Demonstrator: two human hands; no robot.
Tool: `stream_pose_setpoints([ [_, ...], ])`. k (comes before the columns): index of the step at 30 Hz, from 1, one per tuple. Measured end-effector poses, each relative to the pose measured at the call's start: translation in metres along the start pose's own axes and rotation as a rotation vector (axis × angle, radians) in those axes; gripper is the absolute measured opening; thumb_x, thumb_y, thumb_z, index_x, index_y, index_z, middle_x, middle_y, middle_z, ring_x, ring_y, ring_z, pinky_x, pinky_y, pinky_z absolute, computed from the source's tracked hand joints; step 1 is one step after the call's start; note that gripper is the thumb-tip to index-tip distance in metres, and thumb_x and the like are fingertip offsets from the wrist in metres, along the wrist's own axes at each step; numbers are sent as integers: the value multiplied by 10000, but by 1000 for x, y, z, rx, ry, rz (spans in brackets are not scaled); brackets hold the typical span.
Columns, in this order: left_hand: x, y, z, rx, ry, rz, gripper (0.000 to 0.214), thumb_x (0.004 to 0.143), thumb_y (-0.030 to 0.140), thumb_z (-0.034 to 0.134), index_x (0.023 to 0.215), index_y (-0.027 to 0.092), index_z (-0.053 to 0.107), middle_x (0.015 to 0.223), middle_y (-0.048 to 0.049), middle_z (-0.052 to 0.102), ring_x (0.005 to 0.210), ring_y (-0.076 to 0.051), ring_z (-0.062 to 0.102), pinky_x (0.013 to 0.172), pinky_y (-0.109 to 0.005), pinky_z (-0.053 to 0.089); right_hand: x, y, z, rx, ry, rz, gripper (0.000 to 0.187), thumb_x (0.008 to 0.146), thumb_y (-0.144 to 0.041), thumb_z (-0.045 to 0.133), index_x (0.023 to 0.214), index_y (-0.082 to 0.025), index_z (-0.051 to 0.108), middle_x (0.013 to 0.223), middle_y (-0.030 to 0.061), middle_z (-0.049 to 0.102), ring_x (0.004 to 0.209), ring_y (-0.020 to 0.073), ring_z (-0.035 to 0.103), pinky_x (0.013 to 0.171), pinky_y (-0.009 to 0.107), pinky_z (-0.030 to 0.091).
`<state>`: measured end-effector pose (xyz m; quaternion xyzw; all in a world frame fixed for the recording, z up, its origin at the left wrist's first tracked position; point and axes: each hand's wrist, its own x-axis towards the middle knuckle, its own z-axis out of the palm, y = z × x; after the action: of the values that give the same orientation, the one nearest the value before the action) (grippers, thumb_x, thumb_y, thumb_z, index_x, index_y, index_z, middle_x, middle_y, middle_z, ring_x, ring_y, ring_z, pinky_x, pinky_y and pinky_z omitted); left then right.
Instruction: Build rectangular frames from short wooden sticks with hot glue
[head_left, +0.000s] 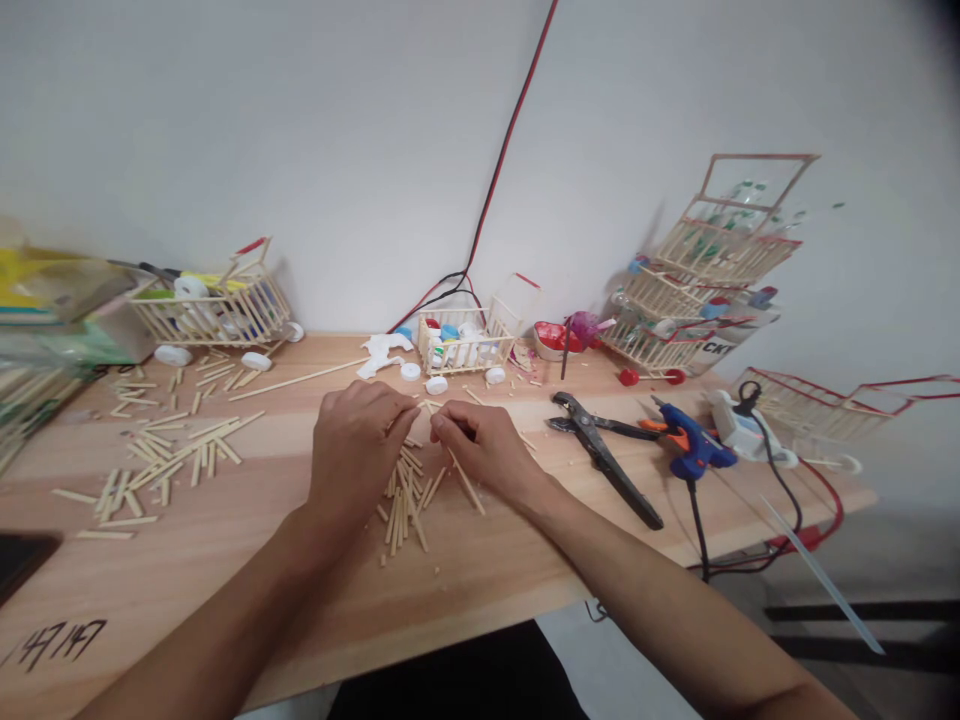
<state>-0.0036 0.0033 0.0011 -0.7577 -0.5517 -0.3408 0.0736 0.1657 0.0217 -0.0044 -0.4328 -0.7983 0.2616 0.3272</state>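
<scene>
My left hand (358,435) is closed, with thumb and fingertips pinched together above the pile; what they hold is hidden. Just to its right, the closed fingers of my right hand (487,445) nearly meet it. A thin wooden stick (469,485) slants out below my right hand and appears to be gripped in it. Under and between both hands lies a pile of short cut sticks (403,510) on the wooden table (300,610). Behind them stands a small stick-built cart (469,350) on white cap wheels, filled with bottle caps.
More cut sticks (150,460) are scattered at left, before another loaded stick cart (206,312). Black-handled pliers (611,460), a blue glue gun (694,445) with its cord, and a power strip (742,425) lie at right. Stacked stick carts (697,280) hold bottles at the back right.
</scene>
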Motion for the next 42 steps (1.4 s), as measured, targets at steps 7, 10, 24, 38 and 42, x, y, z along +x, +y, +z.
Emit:
stream_pose_setpoints([
  [7, 0, 2, -1, -1, 0, -21, 130, 862, 255, 552, 807, 225, 666, 830, -20, 700, 850, -226, 595, 762, -374, 385, 0, 1, 1, 17, 5, -5, 266, 908, -287, 469, 728, -165, 623, 584, -38, 514, 566, 88, 445, 562, 211, 304],
  [10, 0, 1, -1, 1, 7, -16, 123, 860, 259, 558, 812, 224, 666, 833, -21, 699, 855, -226, 597, 766, -370, 384, -1, 1, 1, 17, 1, -3, 268, 908, -286, 468, 724, -163, 619, 579, -38, 511, 564, 88, 447, 560, 209, 303],
  [24, 0, 1, -1, 0, 18, -8, 114, 855, 243, 576, 800, 213, 671, 827, -17, 697, 847, -225, 598, 766, -365, 377, 0, 2, 1, 6, -1, -10, 268, 909, -271, 470, 722, -157, 624, 583, -38, 513, 567, 84, 447, 558, 205, 297],
  [38, -1, 1, 0, 2, 19, -6, 113, 855, 240, 572, 798, 214, 665, 819, -18, 693, 846, -226, 595, 763, -373, 381, -1, 1, 2, 14, -1, -16, 266, 910, -267, 471, 721, -158, 623, 584, -41, 513, 570, 80, 448, 560, 203, 299],
  [42, -1, 1, 0, 6, 13, -7, 110, 852, 238, 575, 798, 212, 668, 817, -19, 696, 841, -230, 597, 758, -375, 382, 0, 1, 1, 0, 3, -9, 263, 905, -261, 476, 716, -157, 626, 585, -38, 518, 574, 84, 453, 565, 206, 302],
])
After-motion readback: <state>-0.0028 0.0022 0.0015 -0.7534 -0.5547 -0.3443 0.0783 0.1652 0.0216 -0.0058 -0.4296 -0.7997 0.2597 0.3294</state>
